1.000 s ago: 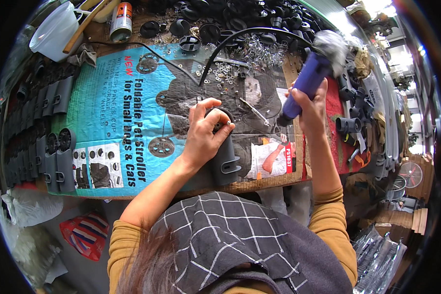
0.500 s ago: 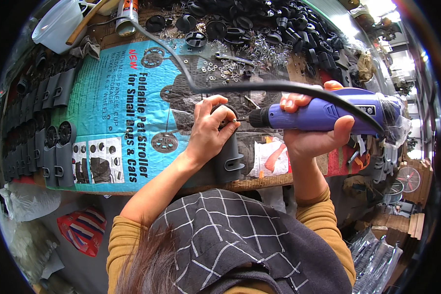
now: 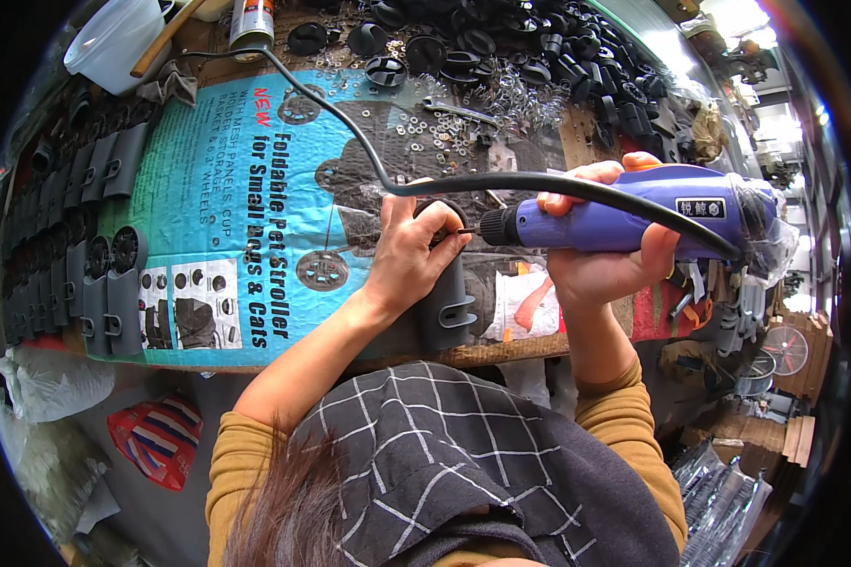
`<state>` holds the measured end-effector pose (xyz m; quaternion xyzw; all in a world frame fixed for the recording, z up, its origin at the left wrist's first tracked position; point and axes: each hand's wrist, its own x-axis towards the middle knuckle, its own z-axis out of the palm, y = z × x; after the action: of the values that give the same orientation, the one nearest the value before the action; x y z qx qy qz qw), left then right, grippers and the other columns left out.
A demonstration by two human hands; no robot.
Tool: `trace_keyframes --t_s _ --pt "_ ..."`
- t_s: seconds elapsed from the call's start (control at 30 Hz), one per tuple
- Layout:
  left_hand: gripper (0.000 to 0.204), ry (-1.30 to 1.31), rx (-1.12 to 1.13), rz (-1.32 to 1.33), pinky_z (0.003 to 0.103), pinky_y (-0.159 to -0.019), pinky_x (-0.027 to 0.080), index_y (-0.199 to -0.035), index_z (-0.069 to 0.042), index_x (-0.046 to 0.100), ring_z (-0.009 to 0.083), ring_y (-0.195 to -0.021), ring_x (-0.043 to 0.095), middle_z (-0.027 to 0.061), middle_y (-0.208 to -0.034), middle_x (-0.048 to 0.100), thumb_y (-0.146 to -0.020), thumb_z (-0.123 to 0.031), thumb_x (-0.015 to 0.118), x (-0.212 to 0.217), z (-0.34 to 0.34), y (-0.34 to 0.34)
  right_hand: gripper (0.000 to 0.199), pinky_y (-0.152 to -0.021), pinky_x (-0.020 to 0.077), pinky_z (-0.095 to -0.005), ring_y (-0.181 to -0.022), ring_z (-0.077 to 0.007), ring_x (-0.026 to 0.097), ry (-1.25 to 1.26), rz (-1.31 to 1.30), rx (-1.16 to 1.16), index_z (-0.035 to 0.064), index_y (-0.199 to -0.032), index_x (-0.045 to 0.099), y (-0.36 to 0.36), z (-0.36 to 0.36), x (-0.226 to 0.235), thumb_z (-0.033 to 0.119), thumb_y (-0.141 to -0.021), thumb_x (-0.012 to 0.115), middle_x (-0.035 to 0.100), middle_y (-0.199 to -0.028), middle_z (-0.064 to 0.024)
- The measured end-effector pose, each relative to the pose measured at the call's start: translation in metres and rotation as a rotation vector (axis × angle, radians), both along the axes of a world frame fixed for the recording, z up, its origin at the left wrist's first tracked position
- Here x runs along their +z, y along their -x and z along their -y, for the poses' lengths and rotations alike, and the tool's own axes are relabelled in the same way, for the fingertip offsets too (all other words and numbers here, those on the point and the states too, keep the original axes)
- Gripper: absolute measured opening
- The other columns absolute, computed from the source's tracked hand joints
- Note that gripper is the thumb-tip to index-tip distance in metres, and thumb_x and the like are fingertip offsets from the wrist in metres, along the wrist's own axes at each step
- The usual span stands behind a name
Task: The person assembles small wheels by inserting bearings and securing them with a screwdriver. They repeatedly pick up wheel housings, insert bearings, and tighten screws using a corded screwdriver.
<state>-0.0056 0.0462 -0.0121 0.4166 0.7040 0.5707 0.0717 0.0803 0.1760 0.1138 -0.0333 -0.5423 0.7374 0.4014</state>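
Observation:
My right hand (image 3: 607, 222) is wrapped round a purple electric screwdriver (image 3: 624, 215), held level with its black chuck (image 3: 499, 228) pointing left. My left hand (image 3: 411, 248) is closed over the upper end of a dark grey plastic part (image 3: 444, 307) with a loop-shaped clip near its lower end. Thumb and forefinger pinch together right at the tip of the driver bit (image 3: 474, 230); whatever small thing sits between them is too hidden to name. A thick black cable (image 3: 539, 180) arches from the screwdriver's rear over both hands toward the far left.
Similar grey parts (image 3: 123, 283) stand in rows at the left. Beyond my hands lie loose washers (image 3: 430, 128), a wrench (image 3: 461, 113), a heap of metal bits (image 3: 515, 94) and black plastic pieces (image 3: 586, 57). A spray can (image 3: 252, 26) and white tub (image 3: 113, 45) stand far left.
My left thumb and forefinger have shifted slightly right, closer to the bit; a shiny small piece seen at the fingertips before is now hidden. The screwdriver has barely moved.

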Motion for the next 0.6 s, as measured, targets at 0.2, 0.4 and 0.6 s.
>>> trace_keyframes --t_s 0.2,0.4,0.6 --pt "0.016 -0.047 0.028 -0.042 0.04 -0.096 0.036 -0.086 -0.009 0.066 0.0293 -0.114 0.044 0.0111 -0.118 0.051 -0.077 -0.014 0.078 0.001 0.0 -0.001 0.068 -0.065 0.0495 -0.0402 -0.071 -0.0259 0.06 -0.051 0.013 -0.017 0.0076 -0.123 0.043 0.003 0.0 0.001 0.057 -0.08 0.062 0.058 -0.09 -0.0135" --pt "0.017 -0.084 0.006 -0.027 0.045 -0.096 0.037 -0.085 -0.009 0.064 0.0338 -0.115 0.044 0.0124 -0.121 0.05 -0.076 -0.012 0.078 0.0 -0.001 -0.002 0.067 -0.067 0.0499 -0.0399 -0.069 -0.0252 0.058 -0.109 0.04 -0.033 0.0074 -0.123 0.043 0.007 0.008 0.005 0.057 -0.08 0.059 0.057 -0.084 -0.0144" --pt "0.017 -0.085 0.032 -0.067 0.044 -0.092 0.039 -0.085 -0.009 0.065 0.0332 -0.109 0.045 0.0132 -0.123 0.048 -0.076 -0.013 0.078 -0.002 -0.001 -0.001 0.067 -0.072 0.0494 -0.0404 -0.075 -0.0244 0.058 -0.187 0.133 0.01 0.0093 -0.124 0.041 0.006 0.02 0.009 0.058 -0.082 0.061 0.057 -0.085 -0.0133"
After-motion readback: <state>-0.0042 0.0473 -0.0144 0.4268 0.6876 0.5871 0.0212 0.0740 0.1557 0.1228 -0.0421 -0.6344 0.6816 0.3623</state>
